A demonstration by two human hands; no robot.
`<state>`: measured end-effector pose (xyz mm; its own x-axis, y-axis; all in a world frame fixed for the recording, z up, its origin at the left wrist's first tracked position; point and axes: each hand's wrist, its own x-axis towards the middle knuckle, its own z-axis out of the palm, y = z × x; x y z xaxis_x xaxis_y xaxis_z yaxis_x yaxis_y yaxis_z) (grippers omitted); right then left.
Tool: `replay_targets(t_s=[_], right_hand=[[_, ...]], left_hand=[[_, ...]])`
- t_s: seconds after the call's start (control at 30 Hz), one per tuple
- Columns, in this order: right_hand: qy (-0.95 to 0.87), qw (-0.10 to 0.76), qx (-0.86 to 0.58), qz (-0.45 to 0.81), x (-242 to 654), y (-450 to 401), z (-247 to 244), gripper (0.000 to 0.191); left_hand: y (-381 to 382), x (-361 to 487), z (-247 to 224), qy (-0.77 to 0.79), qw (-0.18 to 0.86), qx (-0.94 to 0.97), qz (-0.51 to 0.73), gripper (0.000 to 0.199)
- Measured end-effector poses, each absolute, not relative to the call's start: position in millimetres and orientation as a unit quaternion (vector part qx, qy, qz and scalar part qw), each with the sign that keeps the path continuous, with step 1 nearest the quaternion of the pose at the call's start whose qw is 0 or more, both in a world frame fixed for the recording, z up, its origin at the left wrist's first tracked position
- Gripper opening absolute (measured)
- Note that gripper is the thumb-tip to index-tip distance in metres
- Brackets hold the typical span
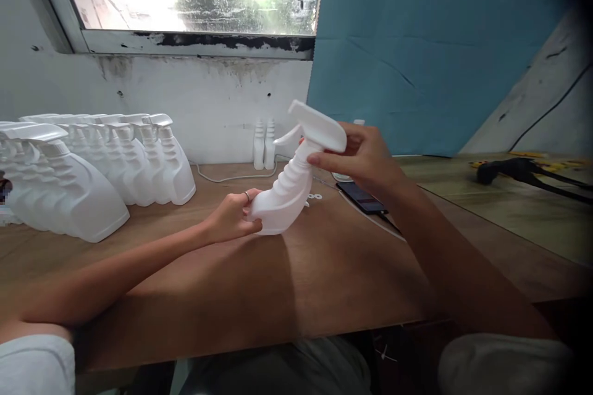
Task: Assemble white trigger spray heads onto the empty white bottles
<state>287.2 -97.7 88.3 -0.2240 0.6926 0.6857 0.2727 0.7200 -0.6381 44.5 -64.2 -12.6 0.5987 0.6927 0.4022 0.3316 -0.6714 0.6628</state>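
A white spray bottle (285,200) with a white trigger head (319,126) is held tilted just over the wooden table (222,302). My left hand (234,216) grips the lower end of the bottle, thumb in front and a ring on one finger. Around the trigger head and neck close the fingers of my right hand (361,154). The trigger points to the left. Beyond the bottle, small white rings (316,196) lie on the table, partly hidden by it.
Rows of white spray bottles (176,166) stand at the left. Two slim white bottles (264,145) stand by the wall. A phone (361,197) with a cable lies behind my right forearm. A black strap-like object (509,170) is at the far right.
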Motion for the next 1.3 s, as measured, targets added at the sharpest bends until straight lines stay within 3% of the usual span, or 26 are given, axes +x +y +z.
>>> replay_targets(t_s=[0.17,0.27,0.47,0.6,0.77,0.9,1.3], right_hand=[[-0.775,0.472,-0.292,0.303,274.0,-85.2,89.6,0.021],[-0.754,0.478,-0.250,0.374,267.1,-77.7,78.2,0.026],[-0.694,0.520,-0.169,0.468,250.5,-64.1,54.9,0.041],[-0.659,0.543,-0.139,0.502,241.5,-60.0,43.5,0.037],[-0.643,0.556,-0.130,0.511,235.3,-61.6,37.0,0.048],[-0.645,0.600,-0.206,0.426,225.9,-64.8,37.9,0.051],[-0.647,0.569,-0.158,0.483,227.8,-69.2,36.6,0.039]], left_hand=[[-66.7,40.3,-22.1,0.266,0.400,0.827,0.291,0.033],[-59.5,36.0,-12.9,0.240,0.417,0.836,0.265,0.037],[-41.7,46.1,58.0,0.131,0.314,0.805,0.487,0.045],[-44.6,65.4,92.0,0.158,0.192,0.820,0.515,0.034],[-52.4,71.5,92.5,0.193,0.127,0.813,0.534,0.025],[-55.7,66.4,89.4,0.208,0.110,0.805,0.544,0.024],[-60.9,64.8,92.3,0.216,0.089,0.806,0.544,0.020]])
